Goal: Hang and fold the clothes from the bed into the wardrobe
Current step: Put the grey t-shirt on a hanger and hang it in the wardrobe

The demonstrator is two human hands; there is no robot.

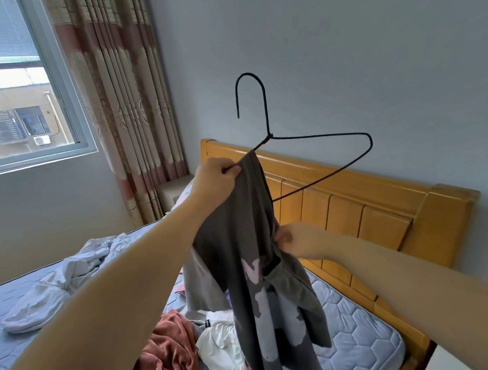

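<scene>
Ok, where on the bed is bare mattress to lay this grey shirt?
Bare blue quilted mattress runs along the orange wooden headboard, right of the grey patterned shirt. Another patch: this side of the crumpled white clothes, far left. Crowded centre: rust-red velvet garment, white top.

The one view comes from a wide-angle camera on the person's head, close over the bed (364, 351). It faces forward and a little down across the mattress toward the wooden headboard (363, 216) and the pale wall (341, 34). Both forearms enter from the bottom corners. The left hand (214, 179) and right hand (299, 242), holding a wire hanger (269, 136) and grey shirt (244, 246), sit near, mid-frame. The window (4, 91) and curtain (120, 92) occupy the upper left, bowed by the lens.
</scene>
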